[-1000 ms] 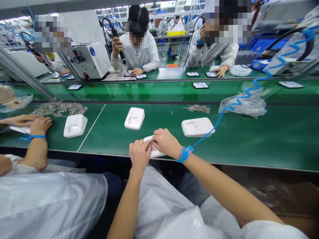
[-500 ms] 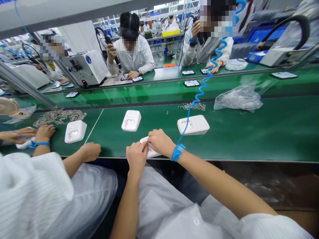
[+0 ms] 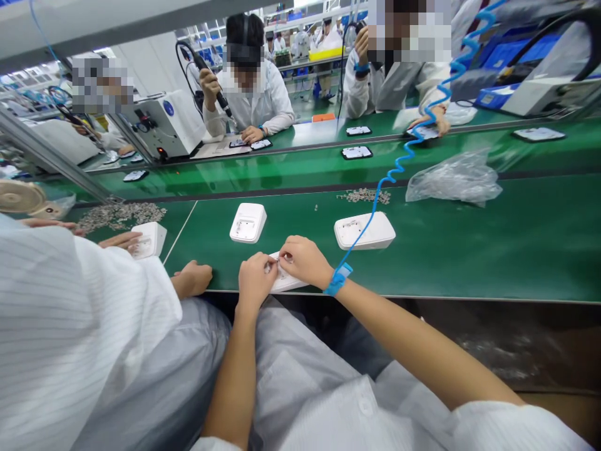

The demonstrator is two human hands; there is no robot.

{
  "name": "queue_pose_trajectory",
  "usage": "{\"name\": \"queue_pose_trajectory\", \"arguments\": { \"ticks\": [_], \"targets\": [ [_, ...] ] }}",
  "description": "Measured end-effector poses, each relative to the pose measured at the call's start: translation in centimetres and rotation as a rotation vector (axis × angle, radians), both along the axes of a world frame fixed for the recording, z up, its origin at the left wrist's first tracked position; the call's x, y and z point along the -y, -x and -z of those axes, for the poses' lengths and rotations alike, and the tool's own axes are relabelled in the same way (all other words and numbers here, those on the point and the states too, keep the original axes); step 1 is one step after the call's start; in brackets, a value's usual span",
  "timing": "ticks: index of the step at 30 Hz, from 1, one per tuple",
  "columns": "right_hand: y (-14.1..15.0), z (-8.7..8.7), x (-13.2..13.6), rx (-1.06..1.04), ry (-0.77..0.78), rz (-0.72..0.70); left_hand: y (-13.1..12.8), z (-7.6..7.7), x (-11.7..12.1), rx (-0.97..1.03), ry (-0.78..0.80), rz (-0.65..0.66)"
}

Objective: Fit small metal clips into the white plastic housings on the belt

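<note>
So, both hands are on one white unit [image 3: 287, 283] right at the near edge of the green bench [image 3: 474, 250], probably because that's the comfy spot for close finger work. Left hand [image 3: 254, 279] comes in from its own side, fingertips pinched narrow over the top. Right hand [image 3: 308, 260] meets it there, thumb and finger also drawn in tight. Can't tell if either one has a tiny part between the tips, they cover too much. Having a hand on each side likely keeps the unit from sliding too.

Two more units sit farther back, one up ahead of the left hand [image 3: 248, 223], the other ahead and to the right [image 3: 365, 231]. Both have the recess facing up, I guess so the inside is easy to get at, and they're clear of the elbows. The little metal bits [image 3: 365, 196] lie loose in a pile behind the right one, seemingly within a short reach. Clear bag [image 3: 454, 180] is off to the right of those. Blue strap [image 3: 339, 280] is on the right wrist with a coiled cord [image 3: 398, 165], coiled presumably so the arm can move.
</note>
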State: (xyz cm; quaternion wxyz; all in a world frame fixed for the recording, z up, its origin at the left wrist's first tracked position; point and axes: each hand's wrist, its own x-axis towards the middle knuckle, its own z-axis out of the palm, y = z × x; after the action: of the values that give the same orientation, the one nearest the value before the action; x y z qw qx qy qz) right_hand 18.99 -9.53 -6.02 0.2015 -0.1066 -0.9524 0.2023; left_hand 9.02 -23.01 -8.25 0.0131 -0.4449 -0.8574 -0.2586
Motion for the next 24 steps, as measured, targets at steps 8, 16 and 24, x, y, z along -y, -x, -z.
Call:
{"name": "queue_pose_trajectory", "arguments": {
  "ticks": [8,16,24],
  "targets": [
    [0.0,-0.1,-0.2,-0.037,0.079,0.01,-0.2,0.5,-1.0,-0.237,0.026,0.043],
    [-0.1,0.2,-0.7,-0.101,0.15,0.023,1.0,-0.1,-1.8,-0.243,0.096,0.166],
    [0.1,0.8,-0.8,-0.214,0.172,0.043,1.6,1.6,-1.5,-0.271,-0.069,0.104]
  ]
}}
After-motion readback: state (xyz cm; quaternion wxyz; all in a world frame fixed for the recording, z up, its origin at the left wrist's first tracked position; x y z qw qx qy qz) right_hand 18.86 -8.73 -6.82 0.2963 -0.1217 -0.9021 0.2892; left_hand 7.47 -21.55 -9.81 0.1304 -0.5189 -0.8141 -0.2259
